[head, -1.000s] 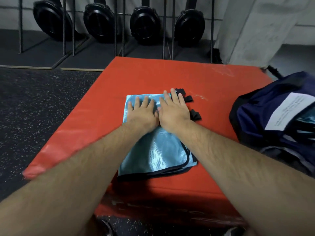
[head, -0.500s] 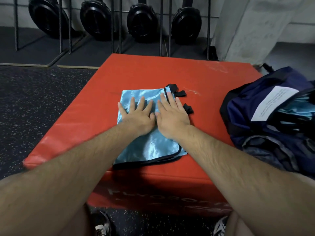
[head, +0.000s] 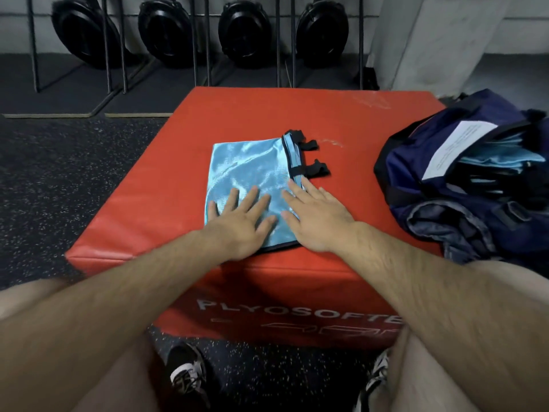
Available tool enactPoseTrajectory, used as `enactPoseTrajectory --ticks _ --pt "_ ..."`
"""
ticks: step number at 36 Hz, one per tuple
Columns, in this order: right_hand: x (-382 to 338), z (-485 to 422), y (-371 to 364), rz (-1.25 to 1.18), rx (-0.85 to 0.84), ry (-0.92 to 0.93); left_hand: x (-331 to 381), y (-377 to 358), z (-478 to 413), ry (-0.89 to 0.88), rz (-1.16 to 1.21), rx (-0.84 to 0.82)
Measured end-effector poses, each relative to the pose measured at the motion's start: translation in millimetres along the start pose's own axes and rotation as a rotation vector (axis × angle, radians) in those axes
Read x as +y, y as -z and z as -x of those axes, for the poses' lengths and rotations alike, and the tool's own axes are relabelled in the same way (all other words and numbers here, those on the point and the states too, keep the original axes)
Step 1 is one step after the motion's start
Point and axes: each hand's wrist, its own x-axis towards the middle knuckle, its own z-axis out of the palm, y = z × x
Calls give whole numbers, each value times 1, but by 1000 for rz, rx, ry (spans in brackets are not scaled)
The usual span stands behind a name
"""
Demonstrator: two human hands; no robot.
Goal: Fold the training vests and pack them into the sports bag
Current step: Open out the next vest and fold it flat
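Fingers (head: 251,197) of the left hand (head: 240,224) lie straight and spread, palm down, on the near edge of the folded light-blue training vest (head: 249,165) atop the red plyo box (head: 166,209), the right hand (head: 318,218) flat alongside, fingers extended, and the open navy sports bag (head: 416,162) rests rightmost.
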Motion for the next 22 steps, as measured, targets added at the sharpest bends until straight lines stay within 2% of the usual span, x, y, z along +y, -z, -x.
enactPoseTrajectory --ticks 5,8,12,17,22 --pt "-3 0 4 -125 -93 -51 -6 -9 12 -71 100 40" --pt "-1 1 13 -131 -123 -57 -5 -3 24 -248 117 111" --pt "6 6 26 -82 -117 -70 -8 -4 32 -443 21 270" --pt "4 9 36 -74 -79 -20 -11 -3 20 -513 -8 273" --pt "0 13 38 -77 31 78 -7 -2 12 -533 -66 334"
